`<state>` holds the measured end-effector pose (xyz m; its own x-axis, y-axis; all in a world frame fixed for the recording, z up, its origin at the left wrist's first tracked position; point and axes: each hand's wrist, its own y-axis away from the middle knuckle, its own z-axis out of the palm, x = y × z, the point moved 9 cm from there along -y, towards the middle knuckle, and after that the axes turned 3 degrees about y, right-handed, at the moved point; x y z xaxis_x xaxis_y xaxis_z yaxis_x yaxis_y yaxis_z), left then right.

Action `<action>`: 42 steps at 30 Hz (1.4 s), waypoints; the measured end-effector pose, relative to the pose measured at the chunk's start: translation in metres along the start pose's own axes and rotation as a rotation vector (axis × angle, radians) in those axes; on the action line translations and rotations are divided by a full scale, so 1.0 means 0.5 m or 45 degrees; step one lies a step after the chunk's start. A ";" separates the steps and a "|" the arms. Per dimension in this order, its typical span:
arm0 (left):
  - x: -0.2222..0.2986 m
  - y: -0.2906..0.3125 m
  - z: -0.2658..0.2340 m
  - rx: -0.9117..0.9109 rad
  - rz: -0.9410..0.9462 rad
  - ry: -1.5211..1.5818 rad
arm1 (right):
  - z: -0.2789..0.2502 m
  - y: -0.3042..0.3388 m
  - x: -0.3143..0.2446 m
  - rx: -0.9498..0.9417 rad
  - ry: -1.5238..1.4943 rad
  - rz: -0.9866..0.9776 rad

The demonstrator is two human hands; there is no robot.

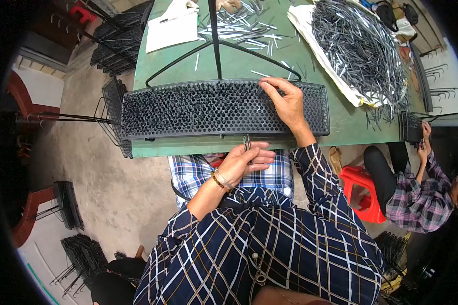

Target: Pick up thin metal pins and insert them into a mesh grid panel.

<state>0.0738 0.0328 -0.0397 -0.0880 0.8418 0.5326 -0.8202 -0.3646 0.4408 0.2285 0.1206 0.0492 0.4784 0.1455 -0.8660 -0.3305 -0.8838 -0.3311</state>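
A long black perforated rack (203,124) lies across the near edge of the green table, its many round holes in rows. Short dark pieces fill the holes on the left and along the far side, while holes at the right and near side show bare. My right hand (289,105) is over the rack's right half, thumb and forefinger pinched at the far rows; what they grip is too small to make out. Just below the near edge, my left hand (238,163) is palm up, holding a few thin dark rods (247,143) between thumb and fingers.
A white sack (303,23) heaped with thin rods (359,51) lies open at the right. Loose rods (244,28) and a paper pad (173,36) are farther back. A black hanger frame (215,46) rises from the rack. Another person (417,198) works at far right near a red stool (364,193).
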 end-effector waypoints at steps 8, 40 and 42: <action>-0.002 -0.004 0.003 0.000 -0.002 0.013 | -0.009 -0.001 0.005 0.082 -0.015 0.026; -0.021 -0.017 -0.004 -0.008 -0.014 0.116 | 0.046 0.031 -0.047 -0.108 0.521 -0.570; -0.021 -0.018 -0.003 -0.018 -0.019 0.129 | 0.045 0.032 -0.052 -0.121 0.556 -0.603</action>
<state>0.0813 0.0277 -0.0505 -0.1315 0.8833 0.4499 -0.8298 -0.3464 0.4376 0.1923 0.1126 0.0578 0.8480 0.3524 -0.3960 0.0612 -0.8071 -0.5872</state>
